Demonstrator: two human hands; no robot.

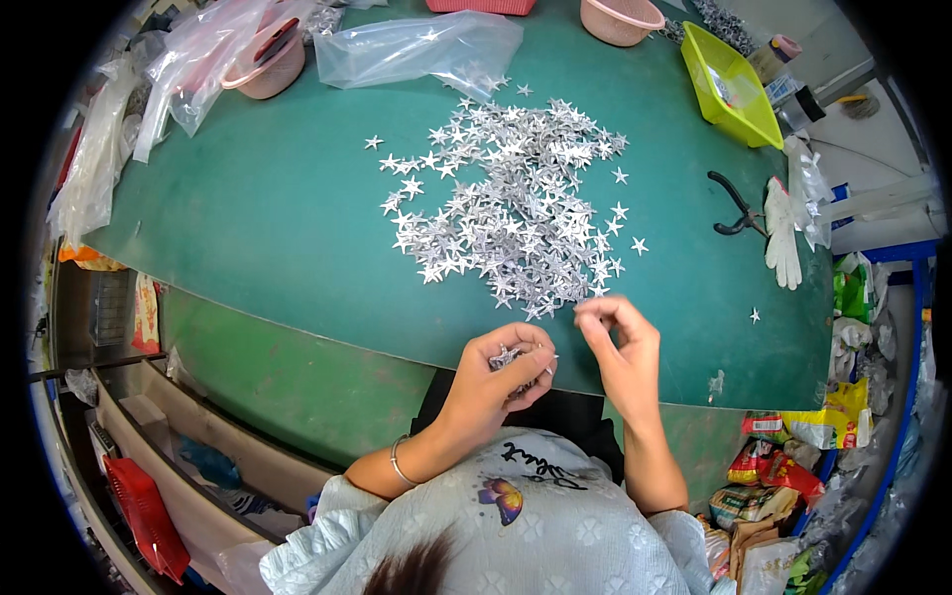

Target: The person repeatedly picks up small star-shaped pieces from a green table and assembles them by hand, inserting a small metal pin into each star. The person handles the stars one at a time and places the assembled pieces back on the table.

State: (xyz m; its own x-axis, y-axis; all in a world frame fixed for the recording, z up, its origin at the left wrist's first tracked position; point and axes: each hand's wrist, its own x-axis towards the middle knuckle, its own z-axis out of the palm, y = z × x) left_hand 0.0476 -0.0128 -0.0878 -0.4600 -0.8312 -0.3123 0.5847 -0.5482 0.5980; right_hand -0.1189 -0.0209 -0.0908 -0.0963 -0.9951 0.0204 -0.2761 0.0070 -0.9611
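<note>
A large heap of small silver metal star pieces (526, 198) lies spread over the green tabletop (288, 208). My left hand (486, 382) is at the table's near edge, fingers curled round a cluster of the same star pieces (507, 359); a few points stick out past the thumb. Just to its right, my right hand (630, 357) reaches to the near edge of the heap. Its thumb and forefinger are brought together there, and whatever is between the tips is too small to make out.
Black-handled pliers (736, 206) and a white work glove (781, 233) lie at the right. A yellow-green basket (729, 89) stands behind them. A clear plastic bag (416, 50) and pink baskets (621, 22) line the far side. Below left is an open drawer (198, 426).
</note>
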